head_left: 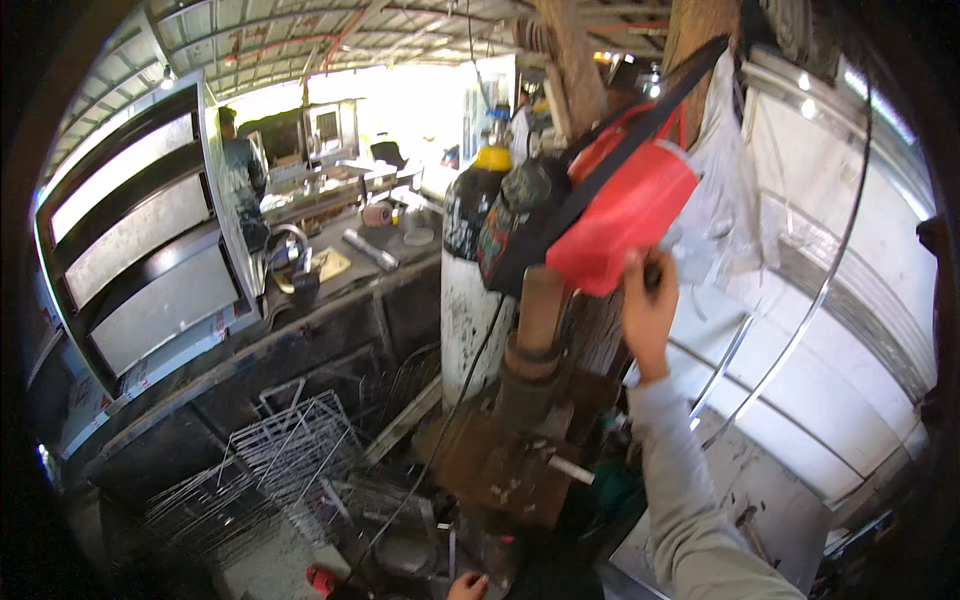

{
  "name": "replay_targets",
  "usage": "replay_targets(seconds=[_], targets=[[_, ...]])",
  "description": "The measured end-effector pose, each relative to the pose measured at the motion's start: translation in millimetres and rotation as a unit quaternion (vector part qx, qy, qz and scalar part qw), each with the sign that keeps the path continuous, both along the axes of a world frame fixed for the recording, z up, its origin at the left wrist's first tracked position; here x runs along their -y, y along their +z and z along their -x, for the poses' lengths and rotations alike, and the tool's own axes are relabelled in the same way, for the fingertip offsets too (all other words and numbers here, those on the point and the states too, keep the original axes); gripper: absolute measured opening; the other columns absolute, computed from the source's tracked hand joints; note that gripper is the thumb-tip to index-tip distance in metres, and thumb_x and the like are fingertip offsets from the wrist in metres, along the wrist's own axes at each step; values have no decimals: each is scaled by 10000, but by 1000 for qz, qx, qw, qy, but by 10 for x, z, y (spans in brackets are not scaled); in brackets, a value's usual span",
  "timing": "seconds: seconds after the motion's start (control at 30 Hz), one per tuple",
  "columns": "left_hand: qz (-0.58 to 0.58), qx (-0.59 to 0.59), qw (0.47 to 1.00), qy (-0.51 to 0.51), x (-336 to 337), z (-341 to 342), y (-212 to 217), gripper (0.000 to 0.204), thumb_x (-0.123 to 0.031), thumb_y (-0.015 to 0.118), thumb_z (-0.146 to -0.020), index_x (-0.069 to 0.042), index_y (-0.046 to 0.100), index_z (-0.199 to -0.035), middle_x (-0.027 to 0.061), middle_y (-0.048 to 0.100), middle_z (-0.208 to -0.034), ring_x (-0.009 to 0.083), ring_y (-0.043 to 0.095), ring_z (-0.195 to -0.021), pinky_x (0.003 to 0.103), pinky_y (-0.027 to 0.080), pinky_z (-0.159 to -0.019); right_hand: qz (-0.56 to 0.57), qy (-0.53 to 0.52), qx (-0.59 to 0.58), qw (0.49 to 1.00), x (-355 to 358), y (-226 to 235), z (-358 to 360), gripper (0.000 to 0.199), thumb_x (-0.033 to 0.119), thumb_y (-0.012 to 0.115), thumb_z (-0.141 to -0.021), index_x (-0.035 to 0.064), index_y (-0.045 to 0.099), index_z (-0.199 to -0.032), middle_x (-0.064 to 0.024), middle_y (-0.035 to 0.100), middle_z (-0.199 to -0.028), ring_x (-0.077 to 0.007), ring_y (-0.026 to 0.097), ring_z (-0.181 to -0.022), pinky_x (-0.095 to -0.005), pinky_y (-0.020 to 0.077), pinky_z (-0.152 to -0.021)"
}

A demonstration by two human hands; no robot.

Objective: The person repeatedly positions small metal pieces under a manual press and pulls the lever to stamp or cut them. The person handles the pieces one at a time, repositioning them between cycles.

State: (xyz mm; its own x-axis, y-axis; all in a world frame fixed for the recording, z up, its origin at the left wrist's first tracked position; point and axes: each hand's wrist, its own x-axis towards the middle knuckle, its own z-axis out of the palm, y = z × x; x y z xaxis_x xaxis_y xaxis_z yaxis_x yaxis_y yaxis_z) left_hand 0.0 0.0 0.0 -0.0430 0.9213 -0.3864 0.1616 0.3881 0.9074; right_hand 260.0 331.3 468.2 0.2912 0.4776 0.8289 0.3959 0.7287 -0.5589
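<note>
Right hand: fingers curled, hold unclear, beside lower edge of red bundle, right of white cylinder. Left hand: cropped, finger state unclear. Step apparently reaching; next move calls for sure grip.

We note red bag smooth, cloth-like; black strap matt webbing. White cylinder: painted metal, scuffed. Post rough wood. We see bare metal wire rack, crinkled plastic sheeting.
</note>
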Motion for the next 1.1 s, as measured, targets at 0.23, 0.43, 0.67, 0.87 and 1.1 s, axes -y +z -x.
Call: replay_targets(seconds=[0.23,0.43,0.67,0.87,1.1], targets=[[-153,-51,986,51,-818,-269,394,256,-245,609,-940,2,645,-995,173,673,-885,290,648,-843,368,494,-760,-52,-160,83,982,-1262,-1277,-898,363,173,695,-838,-3,592,-1138,-227,624,-1102,-384,574,-1039,-451,432,-938],[-285,-301,910,24,-1675,-206,669,302,-141,599,-901,-46,624,-1187,186,532,-1294,350,539,-1154,426,450,-967,205,-4,223,953,-966,-3168,-1241,396,296,622,-907,-22,621,-1143,-141,660,-1091,-283,615,-963,-399,498,-835],[-364,-366,843,-152,-2405,6,401,416,-178,615,-900,-80,554,-1300,136,527,-1329,334,463,-1269,450,398,-1043,438,251,-235,831,1153,-3833,-228,494,418,271,-1078,19,558,-1125,-131,653,-1024,-267,619,-1003,-406,456,-916],[-302,-272,875,-265,-2936,101,489,506,-225,733,-813,-87,600,-1281,137,586,-1127,318,606,-1003,416,504,-879,487,281,-334,757,1703,-3223,101,507,490,284,-1062,55,529,-975,-120,636,-914,-293,639,-944,-424,477,-865],[-201,-92,952,-210,-3113,116,492,443,-166,762,-789,-33,621,-1188,84,633,-884,206,617,-814,346,506,-764,516,308,-233,765,2051,-2912,115,530,535,415,-1013,50,491,-1214,-177,663,-1031,-292,652,-963,-425,504,-864]])
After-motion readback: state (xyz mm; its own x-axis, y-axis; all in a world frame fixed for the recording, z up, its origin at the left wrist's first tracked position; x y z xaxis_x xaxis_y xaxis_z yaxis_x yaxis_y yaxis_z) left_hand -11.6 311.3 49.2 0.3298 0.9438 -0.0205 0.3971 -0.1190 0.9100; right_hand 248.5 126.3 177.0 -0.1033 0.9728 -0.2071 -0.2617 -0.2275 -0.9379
